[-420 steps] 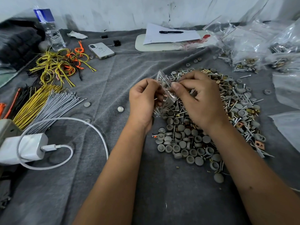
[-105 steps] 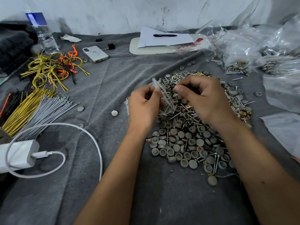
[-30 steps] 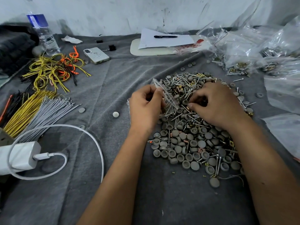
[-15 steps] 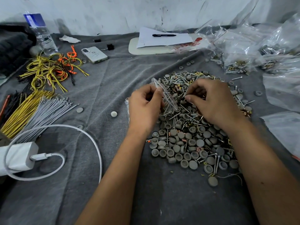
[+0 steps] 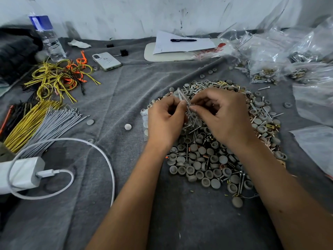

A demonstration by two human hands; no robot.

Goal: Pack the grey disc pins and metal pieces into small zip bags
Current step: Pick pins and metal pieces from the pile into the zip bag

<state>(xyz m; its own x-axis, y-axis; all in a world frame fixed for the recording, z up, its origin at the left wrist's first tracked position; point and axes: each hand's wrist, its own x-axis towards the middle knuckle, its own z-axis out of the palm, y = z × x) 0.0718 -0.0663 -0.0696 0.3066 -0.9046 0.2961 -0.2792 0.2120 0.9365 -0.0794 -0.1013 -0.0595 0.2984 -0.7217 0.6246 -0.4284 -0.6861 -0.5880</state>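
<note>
A heap of grey disc pins (image 5: pixel 207 165), screws and small brass and copper pieces (image 5: pixel 266 125) lies on the grey cloth in front of me. My left hand (image 5: pixel 164 121) pinches a small clear zip bag (image 5: pixel 185 103) upright above the heap's left edge. My right hand (image 5: pixel 221 116) has come up to the bag's mouth, thumb and forefinger pinched together right at it. What those fingertips hold is too small to make out. Several pins and screws show inside the bag's lower part.
Filled clear bags (image 5: pixel 264 69) and flat empty ones (image 5: pixel 317 147) crowd the right side. On the left lie yellow and grey wire bundles (image 5: pixel 41 120), a white charger with cable (image 5: pixel 25 174), a phone (image 5: pixel 106 61) and a water bottle (image 5: pixel 47 37). Paper with a pen (image 5: pixel 182 42) sits at the back.
My right hand has lifted from the heap and moved left to the mouth of the bag. My left hand has kept the bag in the same place.
</note>
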